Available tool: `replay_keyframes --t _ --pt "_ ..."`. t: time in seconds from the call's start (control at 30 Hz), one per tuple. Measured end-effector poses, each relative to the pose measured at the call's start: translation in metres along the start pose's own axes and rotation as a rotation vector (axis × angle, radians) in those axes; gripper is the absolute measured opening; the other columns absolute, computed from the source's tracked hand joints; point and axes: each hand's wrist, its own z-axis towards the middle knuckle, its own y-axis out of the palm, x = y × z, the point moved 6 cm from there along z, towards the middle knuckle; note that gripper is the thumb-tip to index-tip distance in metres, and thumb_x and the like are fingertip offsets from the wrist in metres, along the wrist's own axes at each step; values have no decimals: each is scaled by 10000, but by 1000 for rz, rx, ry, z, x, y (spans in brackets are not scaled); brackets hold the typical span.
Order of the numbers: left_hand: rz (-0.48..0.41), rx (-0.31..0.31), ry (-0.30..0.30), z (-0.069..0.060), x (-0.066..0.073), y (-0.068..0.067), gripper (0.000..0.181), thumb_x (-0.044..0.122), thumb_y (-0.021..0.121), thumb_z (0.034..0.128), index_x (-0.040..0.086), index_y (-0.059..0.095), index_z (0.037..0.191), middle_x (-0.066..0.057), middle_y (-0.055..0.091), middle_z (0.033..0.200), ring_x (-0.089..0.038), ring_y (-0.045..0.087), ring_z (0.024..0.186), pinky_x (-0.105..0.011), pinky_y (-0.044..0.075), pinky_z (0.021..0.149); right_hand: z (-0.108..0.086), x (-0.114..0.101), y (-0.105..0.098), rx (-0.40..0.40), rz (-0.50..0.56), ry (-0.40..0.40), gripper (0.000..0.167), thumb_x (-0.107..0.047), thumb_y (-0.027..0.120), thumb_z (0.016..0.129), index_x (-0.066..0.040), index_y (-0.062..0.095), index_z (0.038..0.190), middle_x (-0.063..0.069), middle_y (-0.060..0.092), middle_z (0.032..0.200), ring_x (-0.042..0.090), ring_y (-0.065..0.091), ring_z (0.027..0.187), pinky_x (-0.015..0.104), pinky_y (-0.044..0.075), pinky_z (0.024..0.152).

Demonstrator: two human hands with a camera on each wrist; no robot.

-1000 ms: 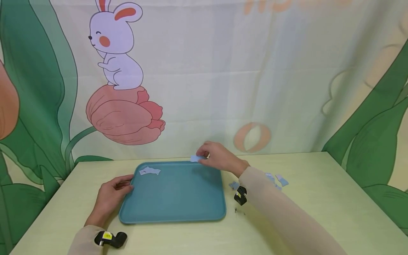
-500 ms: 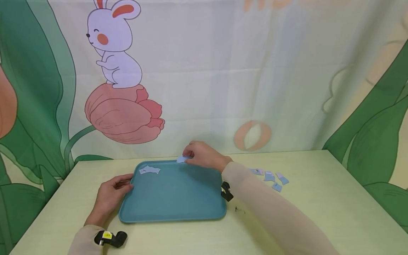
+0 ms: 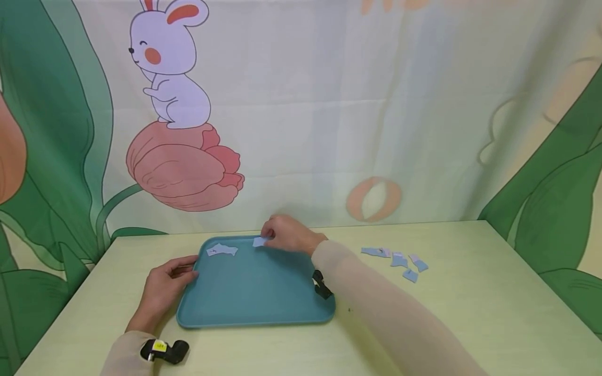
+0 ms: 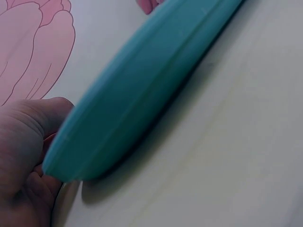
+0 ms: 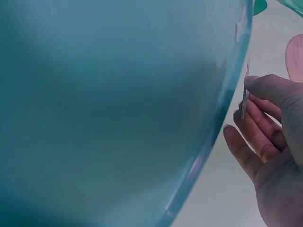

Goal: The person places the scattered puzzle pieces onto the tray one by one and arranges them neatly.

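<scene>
A teal tray (image 3: 256, 292) lies on the table, with a pale jigsaw-like strip of pieces (image 3: 222, 250) in its far left corner. My left hand (image 3: 162, 287) grips the tray's left edge between thumb and fingers; in the left wrist view that hand (image 4: 28, 151) holds the tray's side (image 4: 118, 109). Over the tray's far edge, right of the strip, my right hand (image 3: 289, 233) pinches a light blue piece (image 3: 259, 242). The right wrist view shows the piece (image 5: 245, 94) edge-on between thumb and fingers of the hand (image 5: 279, 127), close to the tray's rim (image 5: 189, 175).
Several blue and pinkish pieces (image 3: 399, 259) lie on the table (image 3: 470, 313) right of the tray. A small dark mark is near the tray's right front corner. Behind the table hangs a curtain (image 3: 301, 130) printed with a rabbit, flowers and leaves.
My right hand has moved left along the tray's far edge with the piece and come slightly lower. The pieces on the right show more fully. My left hand has stayed at the tray.
</scene>
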Motion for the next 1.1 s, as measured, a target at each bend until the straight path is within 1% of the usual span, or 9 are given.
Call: replay_keyframes --t 0.13,0.27,0.43,0.57,0.87,1.1 --pt "1 -1 -1 -1 1 0 438 53 670 1030 -26 610 1457 -257 631 1391 -393 623 1238 -497 544 1040 3 0 6 -8 -13 11 247 -173 771 1001 -69 782 1225 34 691 1112 165 620 994 211 541 926" --pt "1 1 0 -1 2 -1 436 51 669 1031 -27 611 1455 -259 631 1388 -397 622 1238 -512 537 1047 6 1 10 -17 -31 12 242 -174 762 1008 -71 782 1226 34 693 1116 161 621 992 219 541 929" --pt "3 4 2 -2 4 -1 433 46 671 1028 -27 616 1451 -256 637 1378 -392 629 1231 -489 550 1032 10 1 15 -31 -54 0 228 -165 754 1013 -60 785 1213 46 697 1117 165 636 1002 247 545 942" --pt "-1 2 -5 -2 3 -1 434 49 673 1028 -23 616 1452 -253 637 1379 -388 630 1232 -463 558 1024 12 -1 19 -49 -62 4 245 -176 751 1017 -65 781 1233 47 700 1137 167 640 1015 252 546 958" --pt "-5 -5 -8 -2 4 -1 438 54 672 1032 -21 611 1459 -251 630 1396 -388 626 1243 -443 561 1021 18 -4 25 -64 -84 46 260 -197 752 1017 -94 781 1254 20 691 1128 141 620 985 219 545 941" --pt "-2 -8 -15 -2 3 -2 436 62 678 1032 -16 616 1456 -246 632 1391 -381 627 1238 -423 567 1011 18 -8 26 -66 -102 38 264 -206 751 1018 -105 782 1260 16 695 1147 135 621 984 206 543 943"
